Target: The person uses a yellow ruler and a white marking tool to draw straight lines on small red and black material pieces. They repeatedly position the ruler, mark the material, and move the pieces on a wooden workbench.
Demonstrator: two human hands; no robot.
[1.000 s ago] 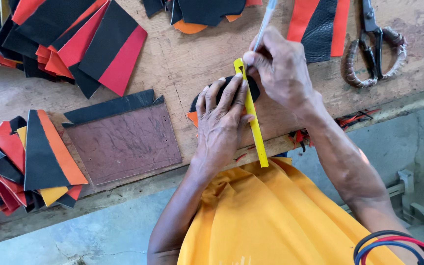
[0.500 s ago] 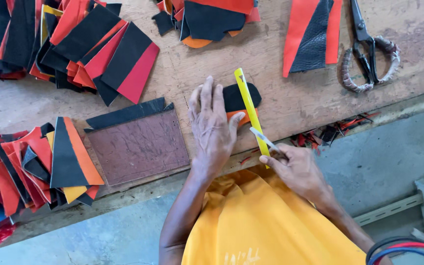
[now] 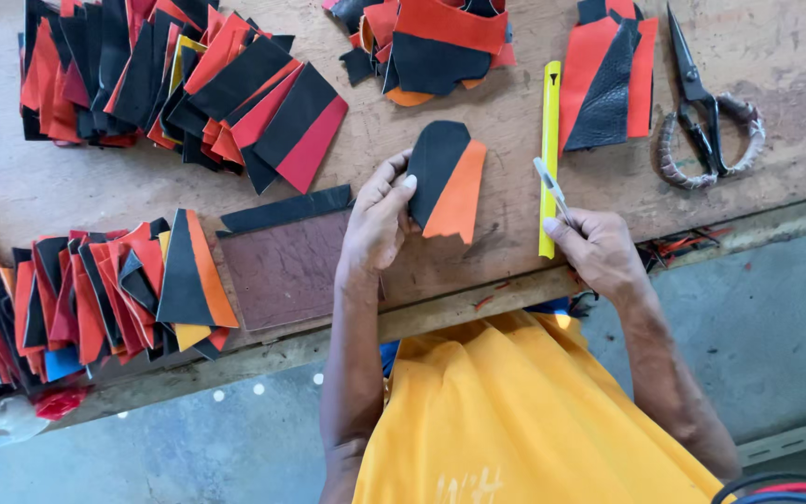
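A black and orange leather piece is held flat on the wooden workbench, near the front edge and just left of the yellow ruler. The left hand is placed at the left side of this piece, with the fingertips pinching its black edge. The right hand is closed around a thin blade-like tool, which is gripped between thumb and fingers and pointed up and to the left, its tip lying over the ruler. The ruler is laid lengthwise, running away from the person, between the held piece and a small stack of red and black pieces. A pair of scissors with wrapped handles is located at the far right. A brown leather mat lies just left of the left wrist. Large piles of cut pieces are stacked at the upper left, and more cut stacks at the lower left.
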